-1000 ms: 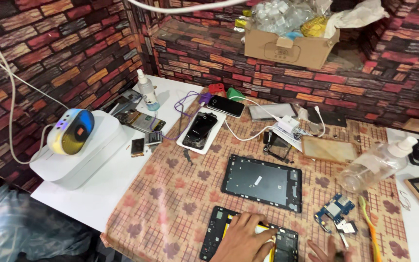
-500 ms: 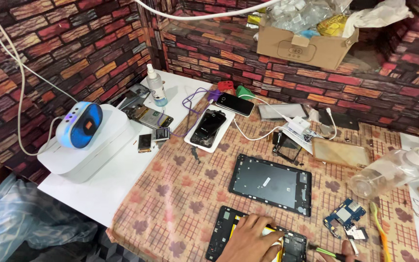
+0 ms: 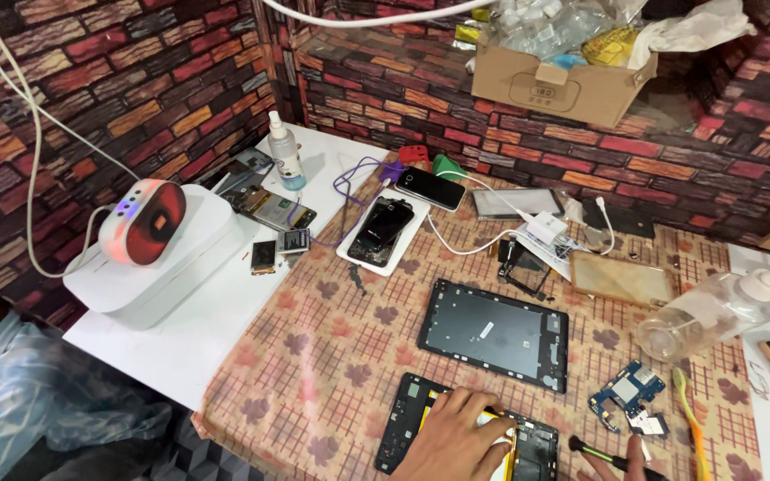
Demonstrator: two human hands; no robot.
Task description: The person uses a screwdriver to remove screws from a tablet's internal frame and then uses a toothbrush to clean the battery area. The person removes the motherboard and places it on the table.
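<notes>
While the left hand (image 3: 456, 436) lies flat, fingers spread, on one opened black tablet (image 3: 470, 436) at the counter's near edge, the right hand (image 3: 621, 465) grips a slim screwdriver (image 3: 603, 456). One matte rectangular back cover (image 3: 495, 332) lies beyond.

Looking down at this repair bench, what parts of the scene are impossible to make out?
Head view only:
- Right hand: mostly cut off by the bottom edge; its grip on the black screwdriver is barely visible.
- Opened tablet: its middle is covered by the left hand, and its lower part runs off the frame.
- Cardboard box: its contents are a jumble cut by the top edge.
- Small blue circuit board: parts too small to tell.
</notes>
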